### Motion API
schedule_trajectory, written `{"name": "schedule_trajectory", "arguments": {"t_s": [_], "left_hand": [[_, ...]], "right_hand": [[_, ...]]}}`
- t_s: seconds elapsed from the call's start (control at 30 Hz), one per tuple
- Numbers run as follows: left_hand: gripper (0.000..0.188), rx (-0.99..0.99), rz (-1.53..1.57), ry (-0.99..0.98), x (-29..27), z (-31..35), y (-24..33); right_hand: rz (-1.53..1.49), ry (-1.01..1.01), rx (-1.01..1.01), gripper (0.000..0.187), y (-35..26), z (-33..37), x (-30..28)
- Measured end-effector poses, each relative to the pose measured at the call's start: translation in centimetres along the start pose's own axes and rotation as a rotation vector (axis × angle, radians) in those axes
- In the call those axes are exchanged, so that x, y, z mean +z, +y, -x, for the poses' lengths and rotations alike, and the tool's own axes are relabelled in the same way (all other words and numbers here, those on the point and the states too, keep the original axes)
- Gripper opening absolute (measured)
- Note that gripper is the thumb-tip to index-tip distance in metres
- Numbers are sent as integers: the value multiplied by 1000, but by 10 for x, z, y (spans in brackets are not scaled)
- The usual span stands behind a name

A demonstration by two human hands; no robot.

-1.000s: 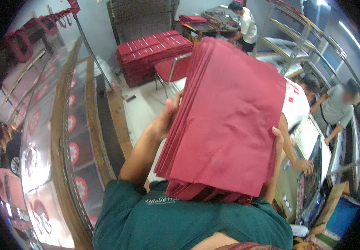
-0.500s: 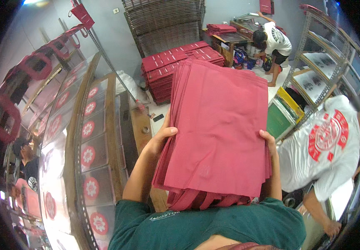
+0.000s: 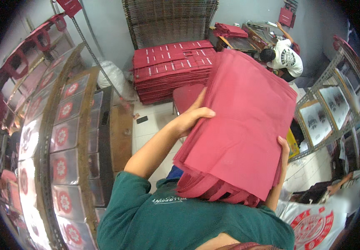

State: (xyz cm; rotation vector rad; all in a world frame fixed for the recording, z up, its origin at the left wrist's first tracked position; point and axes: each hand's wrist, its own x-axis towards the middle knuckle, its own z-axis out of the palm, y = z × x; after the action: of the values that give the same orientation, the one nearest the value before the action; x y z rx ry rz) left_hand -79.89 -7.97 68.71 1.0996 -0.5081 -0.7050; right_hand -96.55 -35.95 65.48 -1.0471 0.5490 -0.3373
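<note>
1. In front of your green shirt [image 3: 200, 225], the red fabric stack [image 3: 246, 121] is tilted.
2. Your left hand [image 3: 191, 119] clasps its left edge, thumb on top; your right hand [image 3: 285, 153] clasps the opposite edge.
3. Squeeze both sides evenly so layers don't slide.

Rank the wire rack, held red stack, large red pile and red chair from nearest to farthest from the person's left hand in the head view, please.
1. Held red stack: gripped by the left hand.
2. Red chair: beyond the hand, partly hidden.
3. Large red pile: behind the chair.
4. Wire rack: behind the pile.
</note>
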Motion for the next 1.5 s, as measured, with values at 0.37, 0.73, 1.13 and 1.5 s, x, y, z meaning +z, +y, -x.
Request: {"name": "schedule_trajectory", "arguments": {"t_s": [0.37, 0.73, 1.13, 1.5], "left_hand": [[105, -98, 99, -556, 16, -332, -21], [94, -284, 195, -748, 68, -605, -75], [64, -216, 203, -561, -45, -871, -96], [73, -412, -2, -299, -237, -965, -83]], "right_hand": [[-3, 351, -209, 55, -78, -157, -74], [-58, 431, -318, 50, -130, -334, -181], [-97, 54, -90, 47, -219, -649, -113], [-107, -93, 106, 72, -114, -895, -51]]}}
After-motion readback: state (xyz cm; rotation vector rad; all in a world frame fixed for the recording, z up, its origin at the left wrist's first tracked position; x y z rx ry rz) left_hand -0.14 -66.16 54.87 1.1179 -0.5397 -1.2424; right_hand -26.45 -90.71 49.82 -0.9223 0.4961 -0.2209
